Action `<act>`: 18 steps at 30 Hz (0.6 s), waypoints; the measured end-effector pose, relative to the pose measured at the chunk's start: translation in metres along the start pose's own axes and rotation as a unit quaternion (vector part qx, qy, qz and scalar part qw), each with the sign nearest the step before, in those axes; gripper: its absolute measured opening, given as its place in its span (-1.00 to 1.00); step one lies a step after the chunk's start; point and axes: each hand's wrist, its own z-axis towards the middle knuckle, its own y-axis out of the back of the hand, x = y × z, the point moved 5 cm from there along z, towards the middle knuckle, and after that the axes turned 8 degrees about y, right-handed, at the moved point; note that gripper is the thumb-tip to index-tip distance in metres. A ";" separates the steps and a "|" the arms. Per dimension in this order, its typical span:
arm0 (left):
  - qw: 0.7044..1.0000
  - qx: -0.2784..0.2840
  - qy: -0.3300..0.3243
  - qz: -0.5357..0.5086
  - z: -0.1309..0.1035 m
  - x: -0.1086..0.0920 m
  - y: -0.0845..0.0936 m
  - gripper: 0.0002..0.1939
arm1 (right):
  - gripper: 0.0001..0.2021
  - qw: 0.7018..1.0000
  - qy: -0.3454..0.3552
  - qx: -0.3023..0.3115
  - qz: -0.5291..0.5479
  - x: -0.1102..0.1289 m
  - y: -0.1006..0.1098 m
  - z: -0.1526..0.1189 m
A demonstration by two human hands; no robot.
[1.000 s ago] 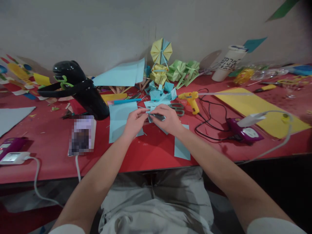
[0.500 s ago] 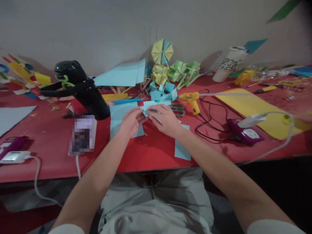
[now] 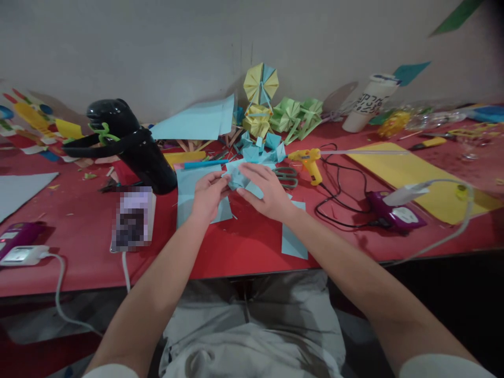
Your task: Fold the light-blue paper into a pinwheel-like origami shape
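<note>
A small folded light-blue paper piece [image 3: 237, 177] is held up between my two hands over the middle of the table. My left hand [image 3: 209, 193] pinches its left side with thumb and fingers. My right hand [image 3: 265, 190] curves round its right side, thumb below and fingers above, so part of the paper is hidden. Flat light-blue sheets [image 3: 189, 202] lie under and beside my left hand. Another blue strip [image 3: 294, 244] lies below my right wrist. Grey-green scissors [image 3: 288, 177] are just right of my right hand.
Behind my hands stand blue folded pieces [image 3: 254, 149] and yellow and green paper models [image 3: 260, 118]. A yellow glue gun [image 3: 310, 164], its cable and a purple power block [image 3: 396, 212] are right; a black bottle [image 3: 145, 157] and a phone [image 3: 133, 219] left.
My right fingers have opened slightly and spread over the paper, and my left hand has shifted a little left. The blue piece has turned between them.
</note>
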 end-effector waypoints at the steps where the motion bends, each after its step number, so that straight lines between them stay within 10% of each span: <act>1: 1.000 -0.003 -0.011 0.010 0.000 -0.001 0.001 -0.79 | -0.50 0.999 -0.026 -0.027 0.025 -0.004 0.002 0.000; 8: 0.996 0.030 -0.053 0.070 0.000 0.001 -0.003 -0.73 | -0.57 0.923 -0.244 -0.058 0.291 -0.035 -0.007 -0.006; 18: 0.992 0.034 -0.078 0.096 0.000 0.004 -0.005 -0.72 | -0.63 0.908 -0.273 -0.052 0.314 -0.042 -0.007 -0.011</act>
